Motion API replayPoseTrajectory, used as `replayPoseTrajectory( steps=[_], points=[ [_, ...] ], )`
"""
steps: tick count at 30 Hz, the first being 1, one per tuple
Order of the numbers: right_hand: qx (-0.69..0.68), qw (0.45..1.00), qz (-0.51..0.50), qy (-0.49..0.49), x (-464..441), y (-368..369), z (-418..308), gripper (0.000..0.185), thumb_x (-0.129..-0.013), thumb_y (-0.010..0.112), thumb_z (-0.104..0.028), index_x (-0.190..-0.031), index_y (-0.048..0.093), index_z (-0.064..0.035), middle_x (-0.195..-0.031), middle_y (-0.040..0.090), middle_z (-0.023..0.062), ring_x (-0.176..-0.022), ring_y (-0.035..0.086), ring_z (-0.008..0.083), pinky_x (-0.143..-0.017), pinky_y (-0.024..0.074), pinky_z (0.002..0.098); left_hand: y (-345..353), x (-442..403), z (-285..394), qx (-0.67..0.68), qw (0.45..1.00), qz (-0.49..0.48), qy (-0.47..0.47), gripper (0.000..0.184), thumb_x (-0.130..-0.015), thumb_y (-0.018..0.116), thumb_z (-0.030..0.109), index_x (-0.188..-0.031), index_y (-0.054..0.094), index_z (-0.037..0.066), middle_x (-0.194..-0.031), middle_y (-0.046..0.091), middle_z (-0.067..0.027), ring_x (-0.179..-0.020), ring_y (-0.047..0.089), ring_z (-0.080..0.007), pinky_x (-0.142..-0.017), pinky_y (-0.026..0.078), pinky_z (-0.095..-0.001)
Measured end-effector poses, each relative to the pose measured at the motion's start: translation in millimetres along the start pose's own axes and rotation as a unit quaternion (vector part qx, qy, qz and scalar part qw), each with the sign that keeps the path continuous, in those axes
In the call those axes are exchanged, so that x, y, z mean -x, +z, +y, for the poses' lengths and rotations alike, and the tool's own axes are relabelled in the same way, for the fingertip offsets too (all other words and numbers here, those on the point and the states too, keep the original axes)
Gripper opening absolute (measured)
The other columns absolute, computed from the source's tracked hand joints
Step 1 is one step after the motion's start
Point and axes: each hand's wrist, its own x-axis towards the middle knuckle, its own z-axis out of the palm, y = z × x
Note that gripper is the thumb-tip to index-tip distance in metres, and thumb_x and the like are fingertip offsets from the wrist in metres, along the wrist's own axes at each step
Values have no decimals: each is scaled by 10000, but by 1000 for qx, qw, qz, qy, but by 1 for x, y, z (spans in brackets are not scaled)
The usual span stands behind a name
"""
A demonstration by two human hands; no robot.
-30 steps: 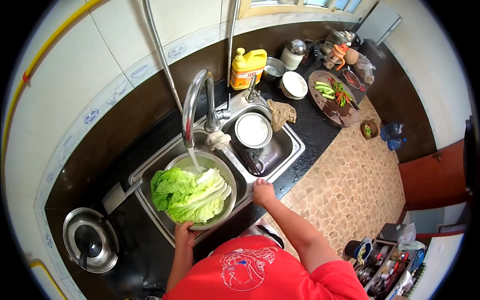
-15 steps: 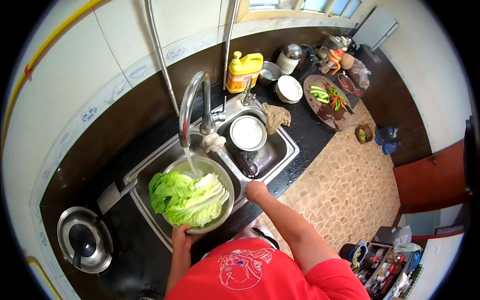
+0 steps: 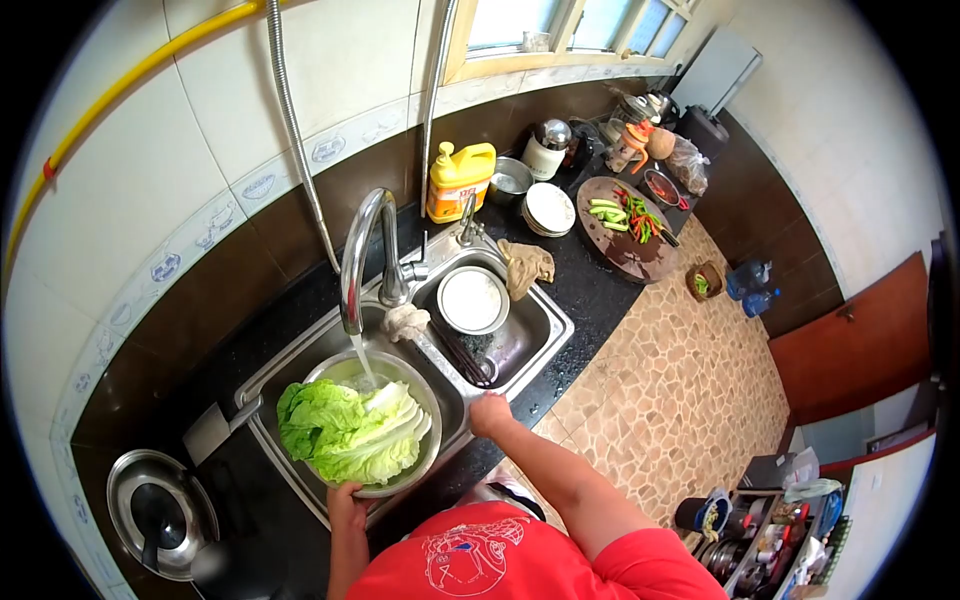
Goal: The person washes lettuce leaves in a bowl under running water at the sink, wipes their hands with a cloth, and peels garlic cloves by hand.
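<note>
Running water from the curved faucet falls into a round metal basin standing in the left bowl of the sink. Large leaves of green lettuce fill much of the basin. My left hand is closed around the basin's near rim, its thumb toward the leaves. At the front edge of the double sink, my right hand rests closed like a fist; its fingertips are hidden. A white-looking bowl sits in the right bowl of the sink, beside dark chopsticks.
A cleaver and a metal pan with a dark ladle lie at left. Cloths drape the sink. Behind stand a yellow jug, stacked bowls and a round cutting board with cut vegetables.
My view has shifted, so the sink and counter appear farther left and slightly lower. Both hands keep their places on the basin and the sink edge, and the water still runs.
</note>
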Motion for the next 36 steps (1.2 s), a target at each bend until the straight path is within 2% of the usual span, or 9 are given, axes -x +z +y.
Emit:
replayPoseTrajectory(
  steps=[10,12,19,21,36],
  points=[
    [-7,1000,-1,-8,-1,0,-2,259,-744,535,-212,-924,670,-84,-1012,630,122,-1012,564,247,-858,412,403,2,0,-3,15,1000,1,19,617,-644,455,-36,-1250,377,48,-1131,514,-162,-938,571,-343,-703,529,-524],
    [12,1000,6,2,1,-2,-3,245,-769,517,-195,-941,674,-119,-1011,645,85,-1033,560,249,-865,396,395,8,4,-1,11,1000,9,14,615,-644,453,-38,-1248,380,51,-1128,517,-160,-939,573,-341,-705,531,-518],
    [19,999,25,-5,1,3,-3,237,-769,509,-208,-909,680,-122,-963,655,76,-996,571,248,-833,400,395,12,7,-2,8,1000,17,8,621,-640,442,-42,-1248,383,68,-1118,527,-156,-938,579,-342,-709,535,-505],
    [-1,1000,-5,-6,1,0,-4,263,-764,509,-202,-934,668,-80,-1038,623,119,-1049,537,255,-872,391,411,9,4,-1,5,1000,8,-2,632,-639,448,-44,-1258,372,62,-1139,508,-160,-966,559,-347,-711,528,-523],
    [6,1000,-9,-4,0,-3,-5,269,-745,549,-218,-950,663,-87,-1036,625,109,-1032,552,247,-873,394,397,16,9,0,4,1000,26,-10,613,-654,452,-34,-1256,370,48,-1160,483,-169,-972,549,-358,-704,520,-550]
  ],
)
